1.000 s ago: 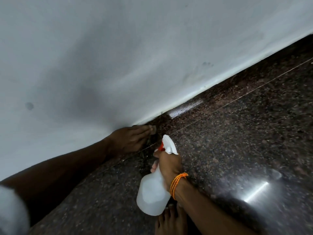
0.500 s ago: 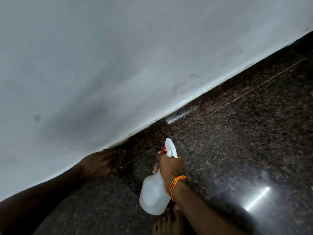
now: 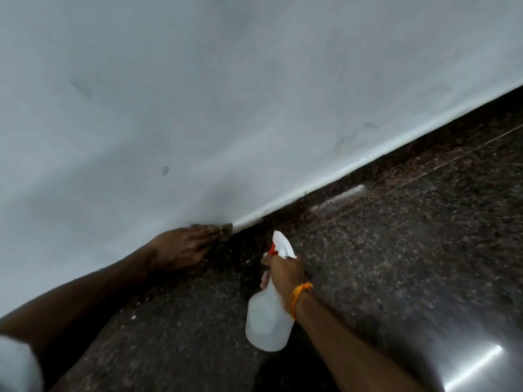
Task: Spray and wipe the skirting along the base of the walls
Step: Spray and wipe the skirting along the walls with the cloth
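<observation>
The dark speckled skirting (image 3: pixel 368 179) runs diagonally under the white wall (image 3: pixel 226 108), from lower left to upper right. My left hand (image 3: pixel 181 250) lies flat against the skirting and presses a small dark cloth (image 3: pixel 225 232), which shows only at the fingertips. My right hand (image 3: pixel 285 274) grips the neck of a translucent white spray bottle (image 3: pixel 267 321). Its white nozzle with a red trigger (image 3: pixel 281 246) points toward the skirting just right of the cloth. An orange thread band circles my right wrist.
Polished dark granite floor (image 3: pixel 396 264) spreads to the right, with a bright light reflection at the lower right. Thin grout lines run parallel to the wall. A grey sleeve edge sits at the bottom left corner.
My left hand slid back left along the skirting, then returned right with the cloth. The spray bottle in my right hand stayed in about the same place.
</observation>
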Demonstrator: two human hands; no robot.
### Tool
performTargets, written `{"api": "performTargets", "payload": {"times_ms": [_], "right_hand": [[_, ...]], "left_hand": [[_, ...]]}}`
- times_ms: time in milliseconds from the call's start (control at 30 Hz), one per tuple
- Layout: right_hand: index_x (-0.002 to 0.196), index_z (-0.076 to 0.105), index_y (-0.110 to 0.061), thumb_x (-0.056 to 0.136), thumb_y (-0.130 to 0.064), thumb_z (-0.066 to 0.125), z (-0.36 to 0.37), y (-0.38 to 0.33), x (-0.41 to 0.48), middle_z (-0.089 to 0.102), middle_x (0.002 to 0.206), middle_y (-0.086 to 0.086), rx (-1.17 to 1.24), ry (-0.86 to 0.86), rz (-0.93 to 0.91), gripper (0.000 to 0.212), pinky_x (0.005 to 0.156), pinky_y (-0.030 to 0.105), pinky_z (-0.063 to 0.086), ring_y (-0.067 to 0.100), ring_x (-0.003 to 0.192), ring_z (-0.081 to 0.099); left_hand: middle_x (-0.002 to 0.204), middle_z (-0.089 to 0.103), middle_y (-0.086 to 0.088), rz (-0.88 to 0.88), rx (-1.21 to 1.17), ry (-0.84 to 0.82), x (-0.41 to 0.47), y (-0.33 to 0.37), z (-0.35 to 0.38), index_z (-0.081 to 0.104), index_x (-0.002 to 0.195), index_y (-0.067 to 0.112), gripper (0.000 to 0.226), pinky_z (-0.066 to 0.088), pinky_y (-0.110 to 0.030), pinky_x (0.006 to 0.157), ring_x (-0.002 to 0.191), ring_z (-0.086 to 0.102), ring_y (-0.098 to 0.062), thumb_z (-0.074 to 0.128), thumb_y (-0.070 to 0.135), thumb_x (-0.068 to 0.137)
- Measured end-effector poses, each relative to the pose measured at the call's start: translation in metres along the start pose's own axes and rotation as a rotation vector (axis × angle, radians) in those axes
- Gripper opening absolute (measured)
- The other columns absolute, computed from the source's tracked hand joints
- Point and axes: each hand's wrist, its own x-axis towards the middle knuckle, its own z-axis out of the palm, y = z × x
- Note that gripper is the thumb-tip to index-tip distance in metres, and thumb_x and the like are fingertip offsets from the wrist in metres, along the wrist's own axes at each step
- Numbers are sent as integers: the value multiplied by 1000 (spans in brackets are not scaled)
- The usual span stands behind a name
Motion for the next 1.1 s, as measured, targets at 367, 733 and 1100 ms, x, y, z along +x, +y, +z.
{"api": "performTargets", "payload": {"times_ms": [367,733,1100], "right_hand": [[134,58,-42,92,3,50,27,59,9,55,54,10,53,-20,-48,62,45,28,45,19,38,45],[97,66,-4,89,0,60,11,56,6,43,45,11,306,254,-90,11,41,26,41,20,37,41],[105,67,0,90,-1,60,27,80,-26,46,48,11,203,225,-116,17,47,29,44,21,42,44]], "left_hand": [[138,56,-20,3,-103,311,2,12,77,62,127,-6,42,44,-42,107,128,54,-32,30,11,105],[128,61,-27,91,137,338,106,33,99,65,120,-10,40,48,-41,104,124,58,-35,40,3,91],[126,62,-28,32,194,378,76,29,113,66,118,-11,42,50,-42,101,123,59,-36,34,4,95]]}}
